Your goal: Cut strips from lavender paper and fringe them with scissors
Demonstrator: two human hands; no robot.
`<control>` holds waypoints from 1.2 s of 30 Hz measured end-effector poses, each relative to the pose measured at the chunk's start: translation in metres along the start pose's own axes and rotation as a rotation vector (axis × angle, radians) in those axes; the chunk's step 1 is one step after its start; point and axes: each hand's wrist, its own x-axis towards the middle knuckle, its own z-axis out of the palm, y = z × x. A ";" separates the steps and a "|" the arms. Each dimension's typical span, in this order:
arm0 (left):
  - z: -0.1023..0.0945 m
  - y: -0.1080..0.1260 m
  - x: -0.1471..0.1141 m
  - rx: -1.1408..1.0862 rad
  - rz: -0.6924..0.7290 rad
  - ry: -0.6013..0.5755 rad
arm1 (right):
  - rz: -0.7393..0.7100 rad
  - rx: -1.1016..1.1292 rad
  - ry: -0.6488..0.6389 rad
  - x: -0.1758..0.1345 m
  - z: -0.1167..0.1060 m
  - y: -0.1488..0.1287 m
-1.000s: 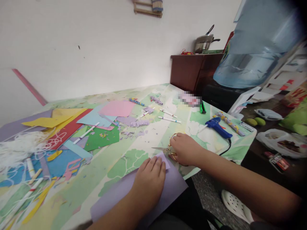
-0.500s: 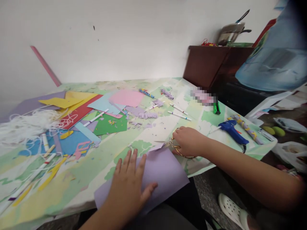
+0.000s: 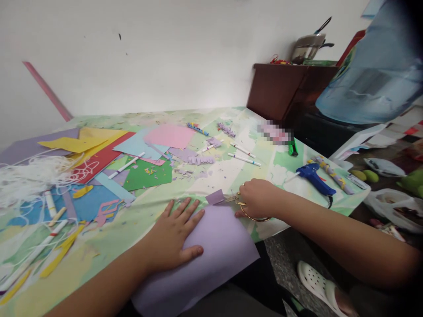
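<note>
A sheet of purple paper (image 3: 218, 246) lies at the near table edge and hangs over it toward my lap. My left hand (image 3: 176, 233) rests flat on its left side, fingers spread. Gold-handled scissors (image 3: 243, 208) are in my right hand (image 3: 257, 198), at the sheet's far right edge. Their blades point left, toward a small purple rectangle of paper (image 3: 215, 197) just beyond the sheet's far edge. Whether that rectangle is fully separate from the sheet I cannot tell.
Colored paper (image 3: 148, 174), tangled white string (image 3: 36, 176) and markers (image 3: 244, 159) cover the left and middle. A blue glue gun (image 3: 315, 178), a decorated stick (image 3: 333, 174) and a green cutter (image 3: 292, 148) lie right. A water jug (image 3: 370, 88) stands beyond.
The purple strip at the blades has dropped from a raised angle to a flat rectangle. My left hand has turned, with its forearm farther left. The view has shifted slightly right.
</note>
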 end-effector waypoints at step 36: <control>0.009 0.098 0.056 0.105 -0.278 0.371 | -0.049 0.026 0.134 -0.017 0.013 0.002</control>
